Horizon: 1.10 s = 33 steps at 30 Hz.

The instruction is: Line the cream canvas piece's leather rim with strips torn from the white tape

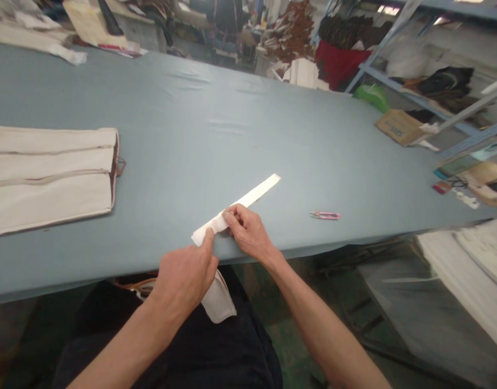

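A long, narrow white strip (pixel 256 193) lies at a slant near the front edge of the table. A short white piece (pixel 220 223), perhaps tape or paper, rests across its lower part. My right hand (pixel 247 229) is closed, thumb and forefinger pinching the end of this piece. With its index fingertip, my left hand (pixel 187 273) presses down at the near end of the strip; its other fingers are curled. Below the table edge, a small cream fabric piece (pixel 219 300) with stitched edges lies on my lap, partly hidden by my left hand.
Pink thread snips (pixel 325 215) lie to the right on the blue-grey table (pixel 159 178). A cream zippered bag (pixel 49 181) sits at the left. By the shelf (pixel 414 92) is a cardboard box (pixel 399 127). White fabric (pixel 467 286) hangs at the lower right.
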Available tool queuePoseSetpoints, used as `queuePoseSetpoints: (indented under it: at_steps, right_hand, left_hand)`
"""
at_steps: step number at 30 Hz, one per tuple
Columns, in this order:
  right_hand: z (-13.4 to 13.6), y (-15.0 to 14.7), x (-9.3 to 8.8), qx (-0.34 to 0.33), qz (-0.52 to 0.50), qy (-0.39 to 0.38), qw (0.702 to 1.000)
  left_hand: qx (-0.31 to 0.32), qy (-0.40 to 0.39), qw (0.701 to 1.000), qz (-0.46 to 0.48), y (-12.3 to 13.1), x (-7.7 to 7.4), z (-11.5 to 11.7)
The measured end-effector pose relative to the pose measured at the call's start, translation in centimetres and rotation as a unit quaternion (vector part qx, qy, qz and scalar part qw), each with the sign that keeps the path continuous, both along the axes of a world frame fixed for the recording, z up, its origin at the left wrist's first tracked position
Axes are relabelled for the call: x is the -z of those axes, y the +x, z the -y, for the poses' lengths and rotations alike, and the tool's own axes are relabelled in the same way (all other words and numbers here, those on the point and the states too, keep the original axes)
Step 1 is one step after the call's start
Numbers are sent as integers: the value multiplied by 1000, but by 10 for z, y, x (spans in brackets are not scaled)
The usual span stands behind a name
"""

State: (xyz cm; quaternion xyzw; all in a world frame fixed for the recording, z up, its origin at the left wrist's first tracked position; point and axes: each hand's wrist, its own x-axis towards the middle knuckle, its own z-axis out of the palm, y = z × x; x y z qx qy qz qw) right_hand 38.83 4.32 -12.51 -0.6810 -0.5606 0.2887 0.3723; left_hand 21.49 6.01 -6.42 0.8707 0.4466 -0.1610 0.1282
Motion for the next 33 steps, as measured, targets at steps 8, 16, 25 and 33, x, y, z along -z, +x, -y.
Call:
queuePoseSetpoints:
  at_steps: [8,16,25,33]
  right_hand:
    - [-31,90,-15,70,158,17,985]
    - [-65,196,-5,168,285,-29,943]
    - [-87,277,0,260,313,-77,910]
    - [-72,319,-34,380,216,-81,896]
  left_hand:
    - [23,-22,999,-22,-8,2,-12]
    - [13,-6,1000,1,-14,19,-15]
    - [4,-33,999,-25,-14,24,-15]
    - [14,2,1000,21,-21,31,-14]
